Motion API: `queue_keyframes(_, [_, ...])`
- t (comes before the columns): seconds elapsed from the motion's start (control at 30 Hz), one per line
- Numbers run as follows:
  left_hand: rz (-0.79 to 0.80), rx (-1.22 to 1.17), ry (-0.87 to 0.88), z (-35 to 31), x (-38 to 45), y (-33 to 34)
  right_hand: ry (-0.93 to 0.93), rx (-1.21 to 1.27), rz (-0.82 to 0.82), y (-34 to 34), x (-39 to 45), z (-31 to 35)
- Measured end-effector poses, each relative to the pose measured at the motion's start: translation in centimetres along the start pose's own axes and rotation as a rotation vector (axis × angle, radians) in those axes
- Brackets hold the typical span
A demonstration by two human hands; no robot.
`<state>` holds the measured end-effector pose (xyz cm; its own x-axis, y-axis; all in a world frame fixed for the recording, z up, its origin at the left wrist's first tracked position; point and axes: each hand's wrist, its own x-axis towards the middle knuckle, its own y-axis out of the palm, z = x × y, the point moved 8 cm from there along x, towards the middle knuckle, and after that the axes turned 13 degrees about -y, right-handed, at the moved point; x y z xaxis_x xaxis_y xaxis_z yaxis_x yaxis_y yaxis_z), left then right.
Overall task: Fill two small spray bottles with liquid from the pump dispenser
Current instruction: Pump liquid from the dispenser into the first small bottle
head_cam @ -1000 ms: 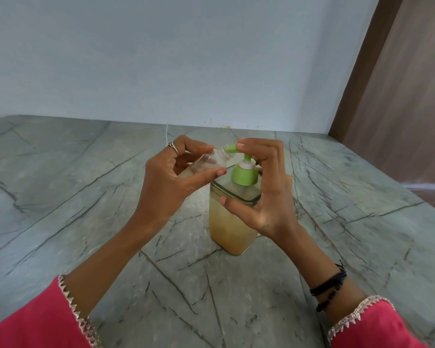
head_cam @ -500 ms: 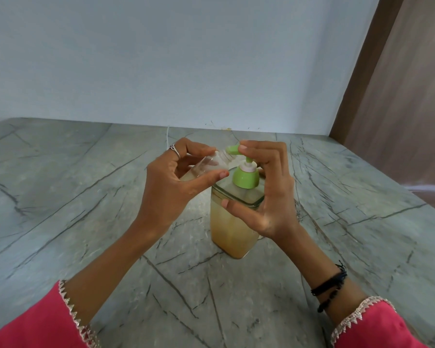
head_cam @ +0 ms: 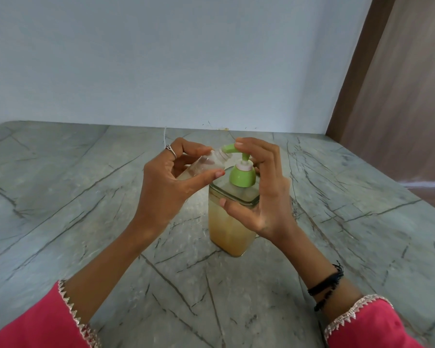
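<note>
Left hand (head_cam: 168,187) grips a small clear plastic spray bottle (head_cam: 206,163), tilted, mouth at the green pump spout (head_cam: 230,148). Right hand (head_cam: 261,187) curls round the square, amber-filled pump dispenser (head_cam: 230,222) standing on the veined grey stone table (head_cam: 60,197), fingertips on the pump head.

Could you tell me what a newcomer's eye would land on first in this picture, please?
First the pump dispenser of amber liquid with its green pump head, upright mid-table on the grey marble table. The left hand holds a small clear bottle tilted to the spout, while the right hand rests on the pump.
</note>
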<state>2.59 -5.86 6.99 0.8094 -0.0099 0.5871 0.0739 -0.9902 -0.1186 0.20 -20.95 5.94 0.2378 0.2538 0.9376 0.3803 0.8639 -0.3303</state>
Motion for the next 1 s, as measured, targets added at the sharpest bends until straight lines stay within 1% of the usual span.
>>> queue_keyframes(0.13, [0.001,-0.008,0.003,-0.04,-0.1,0.01,-0.015,-0.021,0.015,-0.02,-0.08,0.06])
queue_keyframes(0.27, [-0.001,0.007,0.016,-0.05,-0.03,-0.01,-0.03,0.007,-0.03,-0.1,0.04,-0.03])
queue_keyframes(0.57, [0.001,0.019,-0.002,0.24,-0.23,0.04,0.004,0.02,-0.052,-0.03,0.34,-0.23])
queue_keyframes(0.8, [0.003,-0.011,-0.024,0.15,-0.02,-0.04,0.001,-0.01,0.001,0.07,0.0,-0.02])
queue_keyframes(1.0, [0.005,0.011,-0.017,-0.09,0.01,-0.08,-0.017,-0.092,0.126,0.21,0.05,0.08])
